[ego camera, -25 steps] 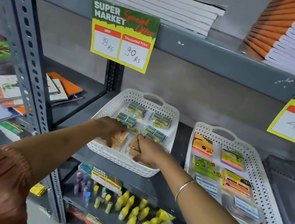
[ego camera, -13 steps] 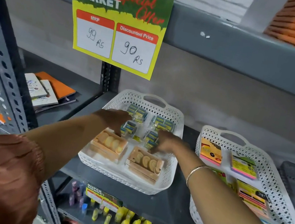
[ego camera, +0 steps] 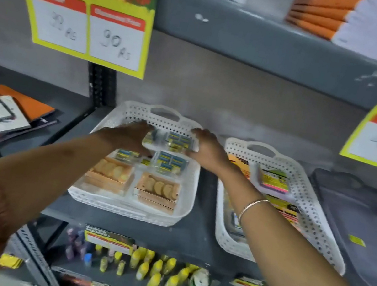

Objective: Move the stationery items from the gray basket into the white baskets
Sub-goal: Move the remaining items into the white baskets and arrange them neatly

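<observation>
both hands (ego camera: 130, 136) (ego camera: 207, 150) flank blue-yellow packs (ego camera: 175, 138) in white basket (ego camera: 188, 193).

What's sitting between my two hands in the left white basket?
A blue-and-yellow pack lies between the left hand and right hand, seen in the head view.

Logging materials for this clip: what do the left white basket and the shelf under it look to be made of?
The left white basket looks like moulded plastic, matte white: perforated walls, a cut-out handle, rounded rim. The shelf looks like painted sheet metal, dull gray, with a thin folded front edge and a punched upright; motion blur leaves the finish uncertain.
</observation>
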Demonstrator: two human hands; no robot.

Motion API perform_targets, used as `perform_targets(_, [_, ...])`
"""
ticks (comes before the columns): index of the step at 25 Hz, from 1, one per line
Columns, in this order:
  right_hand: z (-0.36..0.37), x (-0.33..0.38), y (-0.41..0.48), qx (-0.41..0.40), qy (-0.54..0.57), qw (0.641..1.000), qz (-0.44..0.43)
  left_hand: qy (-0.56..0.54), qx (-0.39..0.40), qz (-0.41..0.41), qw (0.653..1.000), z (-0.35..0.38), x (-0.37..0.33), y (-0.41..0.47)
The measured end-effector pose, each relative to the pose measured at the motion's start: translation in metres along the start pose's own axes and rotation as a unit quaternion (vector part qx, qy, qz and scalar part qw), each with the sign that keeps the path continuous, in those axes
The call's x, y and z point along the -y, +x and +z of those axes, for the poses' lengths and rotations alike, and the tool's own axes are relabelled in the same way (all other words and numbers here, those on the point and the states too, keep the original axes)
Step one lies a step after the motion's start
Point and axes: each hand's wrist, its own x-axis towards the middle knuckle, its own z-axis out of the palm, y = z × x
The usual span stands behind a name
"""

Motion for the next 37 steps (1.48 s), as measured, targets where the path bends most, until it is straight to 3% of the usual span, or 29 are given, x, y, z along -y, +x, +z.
perform_targets(2, [-0.036, -0.032, -0.022, -0.051, 0.060, 0.996, 0.041, -0.012, -0.036, 0.034, 0.999, -0.002, -0.036, 0.004])
perform_targets(4, [-0.064, -0.070, -0.051, -0.022, 0.068, 0.993, 0.089, -0.012, -0.074, 0.095, 0.993, -0.002, -0.094, 0.000])
perform_targets(6, [-0.083, -0.109, -0.084, 0.030, 0.037, 0.993, 0.106, -0.009, -0.061, 0.172, 0.983, 0.008, -0.153, -0.011])
perform_targets(10, [-0.090, -0.146, -0.147, 0.197, -0.025, 0.974, 0.105, 0.076, 0.105, 0.222, 0.966, 0.063, -0.237, -0.023])
perform_targets(12, [-0.074, -0.158, -0.170, 0.258, -0.060, 0.959, 0.105, 0.112, 0.161, 0.206, 0.959, 0.088, -0.254, -0.026])
perform_targets(20, [-0.046, -0.174, -0.201, 0.159, -0.139, 0.976, 0.044, 0.152, 0.122, 0.163, 0.967, 0.111, -0.256, -0.034])
perform_targets(24, [-0.051, -0.178, -0.189, 0.205, -0.023, 0.977, 0.049, 0.065, 0.148, 0.152, 0.975, 0.108, -0.255, -0.029])
perform_targets(27, [-0.066, -0.191, -0.160, 0.098, 0.086, 0.985, 0.112, -0.040, 0.098, 0.121, 0.987, 0.093, -0.252, -0.010])
perform_targets(29, [-0.066, -0.206, -0.143, 0.042, 0.025, 0.992, 0.118, -0.048, 0.050, 0.107, 0.992, 0.089, -0.245, 0.007])
perform_targets(33, [-0.043, -0.230, -0.123, 0.180, -0.070, 0.973, 0.124, 0.080, 0.091, 0.127, 0.985, 0.105, -0.232, 0.032])
perform_targets(37, [-0.027, -0.240, -0.110, 0.212, -0.077, 0.967, 0.115, 0.132, 0.126, 0.136, 0.974, 0.114, -0.234, 0.048])
